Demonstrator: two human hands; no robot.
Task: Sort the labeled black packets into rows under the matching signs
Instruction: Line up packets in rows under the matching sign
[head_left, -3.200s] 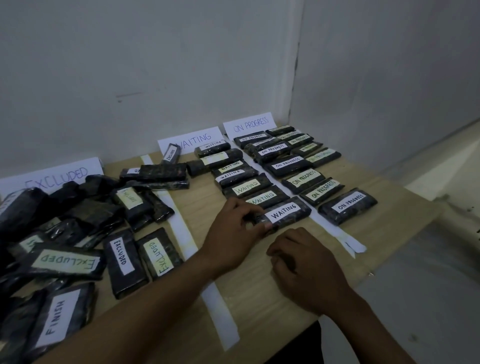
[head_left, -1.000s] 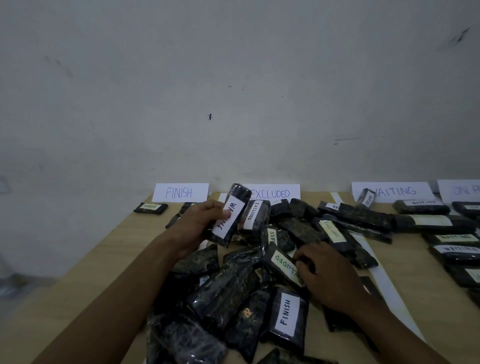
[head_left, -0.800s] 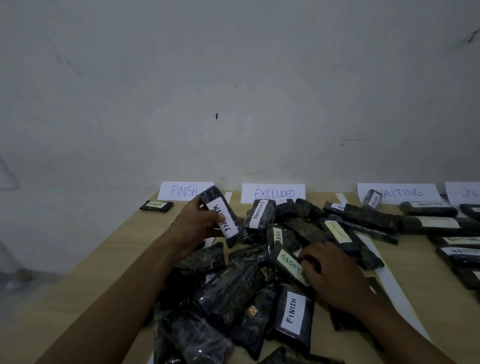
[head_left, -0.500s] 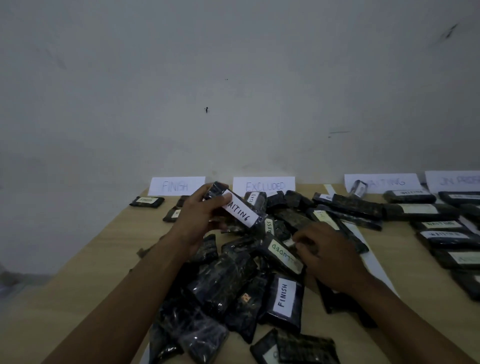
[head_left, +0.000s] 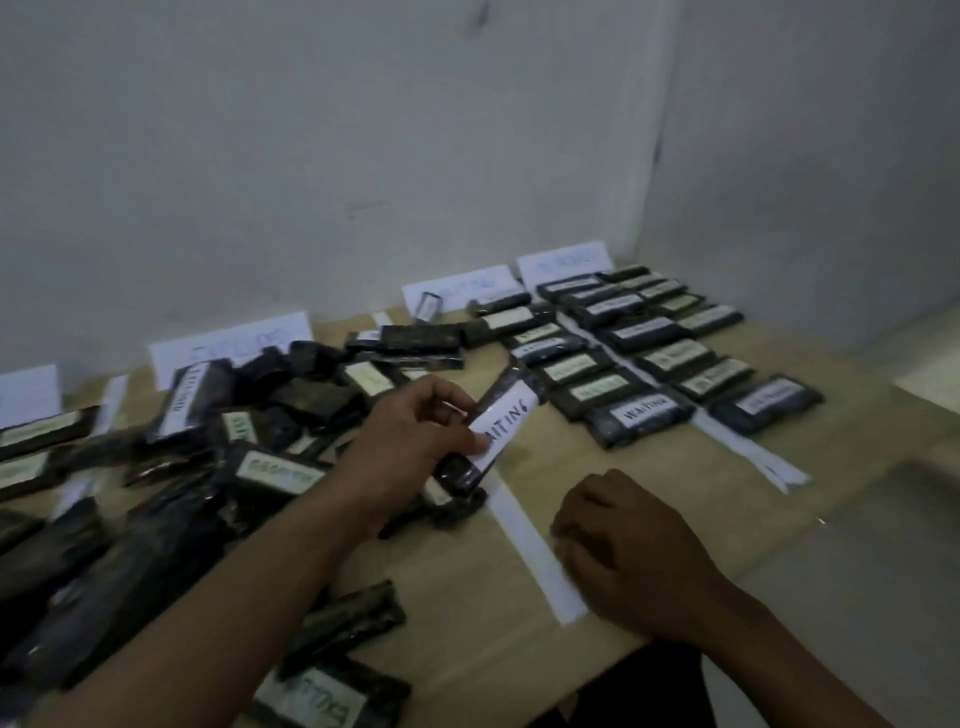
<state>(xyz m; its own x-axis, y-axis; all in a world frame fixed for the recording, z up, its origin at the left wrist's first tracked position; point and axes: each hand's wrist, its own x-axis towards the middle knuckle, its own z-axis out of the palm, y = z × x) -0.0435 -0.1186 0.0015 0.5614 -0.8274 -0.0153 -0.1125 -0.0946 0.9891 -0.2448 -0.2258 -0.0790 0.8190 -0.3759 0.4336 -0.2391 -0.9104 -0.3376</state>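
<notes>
My left hand grips a black packet labeled WAITING, held above the table just left of the WAITING row. That row runs back to the WAITING sign. To its right lies the ON PROGRESS row under its sign. A jumbled pile of black packets covers the left of the table below the EXCLUDED sign. My right hand rests on the table with curled fingers, holding nothing that I can see.
White paper strips divide the wooden table into columns. Another strip separates the two right rows. Loose packets lie near the front edge. A white wall stands behind and a corner at the right.
My left hand has carried the WAITING packet from over the pile rightward toward the WAITING row. My right hand left the pile and now rests on the table. My view swung right.
</notes>
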